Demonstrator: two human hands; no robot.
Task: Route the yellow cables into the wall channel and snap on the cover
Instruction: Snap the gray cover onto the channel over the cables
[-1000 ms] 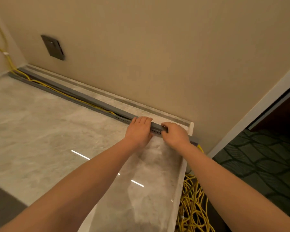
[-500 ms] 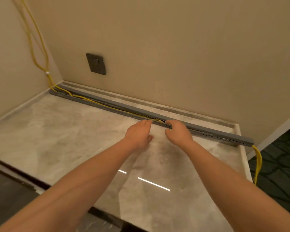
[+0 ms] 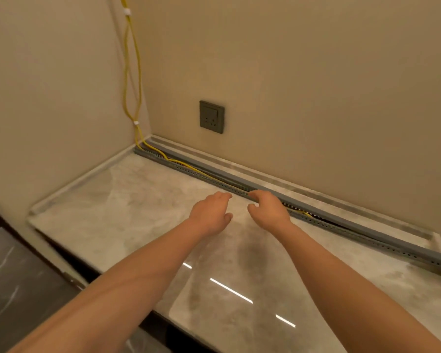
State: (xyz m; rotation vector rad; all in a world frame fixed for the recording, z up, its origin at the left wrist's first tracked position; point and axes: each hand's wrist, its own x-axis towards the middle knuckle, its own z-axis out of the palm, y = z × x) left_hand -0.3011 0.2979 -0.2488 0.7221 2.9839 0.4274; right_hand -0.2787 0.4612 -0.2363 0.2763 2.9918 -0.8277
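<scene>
A grey perforated channel [image 3: 209, 178] runs along the foot of the back wall on a marble top. Yellow cables [image 3: 131, 72] drop down the corner and lie in the channel [image 3: 186, 165]. They show again in a gap [image 3: 303, 213] to the right of my hands. The grey cover [image 3: 341, 220] lies along the channel's back edge, with its left stretch still uncovered. My right hand [image 3: 269, 208] has bent fingers pressing on the channel and cover, thumb free in front. My left hand [image 3: 210, 212] hovers relaxed above the marble, just short of the channel and holding nothing.
A dark wall socket [image 3: 211, 117] sits above the channel. White clips [image 3: 136, 122] pin the cables in the corner. The marble top [image 3: 138, 200] has a raised lip on the left and ends at a front edge with darker floor [image 3: 23, 289] below.
Both hands have slid left along the channel toward the corner as my view swung left. My left hand has come off the channel and hangs above the marble.
</scene>
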